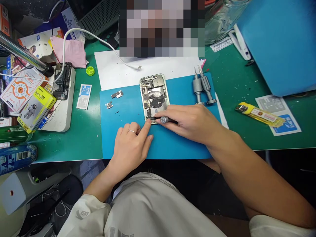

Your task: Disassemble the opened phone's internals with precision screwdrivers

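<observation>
An opened smartphone (160, 98) lies on the blue mat, its inner boards, cables and metal plate exposed. My right hand (190, 121) is closed around a small grey-and-black cylindrical tool (164, 119) above the phone's lower end. The tool's tip is hidden, and its exact kind is unclear. With the index finger stretched out, my left hand (130, 140) touches the phone's bottom edge. Its thumb stands apart, the other fingers bend loosely, and nothing is held. Left of the phone are a small metal bracket (117, 94) and another small part (109, 105).
Two grey screwdrivers (197, 85) lie at the blue mat's (128, 108) upper right. A yellow box cutter (260, 114) rests farther right. Battery boxes (37, 107) and another opened phone (61, 82) crowd the left side. A white cable (98, 39) arches over the back. A pixelated patch hides the top middle.
</observation>
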### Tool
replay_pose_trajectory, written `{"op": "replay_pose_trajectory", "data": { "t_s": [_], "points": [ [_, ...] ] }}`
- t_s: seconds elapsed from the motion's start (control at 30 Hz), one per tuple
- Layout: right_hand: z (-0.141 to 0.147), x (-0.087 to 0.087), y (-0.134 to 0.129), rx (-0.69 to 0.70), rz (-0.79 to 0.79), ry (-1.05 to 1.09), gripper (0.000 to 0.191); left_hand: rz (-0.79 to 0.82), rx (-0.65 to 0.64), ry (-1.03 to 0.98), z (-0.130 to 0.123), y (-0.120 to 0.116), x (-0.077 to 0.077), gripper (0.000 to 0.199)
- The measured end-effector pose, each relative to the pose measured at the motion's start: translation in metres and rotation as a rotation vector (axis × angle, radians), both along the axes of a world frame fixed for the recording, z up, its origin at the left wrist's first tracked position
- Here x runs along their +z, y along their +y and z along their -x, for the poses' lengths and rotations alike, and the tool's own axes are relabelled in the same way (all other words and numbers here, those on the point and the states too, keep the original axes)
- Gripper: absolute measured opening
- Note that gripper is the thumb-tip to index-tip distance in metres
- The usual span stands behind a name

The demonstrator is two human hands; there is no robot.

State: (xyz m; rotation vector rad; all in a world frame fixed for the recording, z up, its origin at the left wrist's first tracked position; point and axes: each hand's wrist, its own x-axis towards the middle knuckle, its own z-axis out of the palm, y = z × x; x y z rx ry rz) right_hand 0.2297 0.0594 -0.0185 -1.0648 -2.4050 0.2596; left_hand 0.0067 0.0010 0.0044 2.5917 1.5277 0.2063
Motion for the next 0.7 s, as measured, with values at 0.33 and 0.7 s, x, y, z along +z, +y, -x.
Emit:
{"op": "replay_pose_trajectory", "data": {
  "t_s": [0.33,0.7],
  "points": [
    [0.0034,-0.0018,0.0019,-0.065,0.101,0.026,0.015,-0.010,-0.010,-0.002,-0.0003,0.0005,0.0003,0.046],
    [0.0023,-0.0024,0.0016,-0.062,0.079,0.018,0.017,0.003,-0.012,0.011,0.0005,0.0002,0.0007,0.049]
  ]
}}
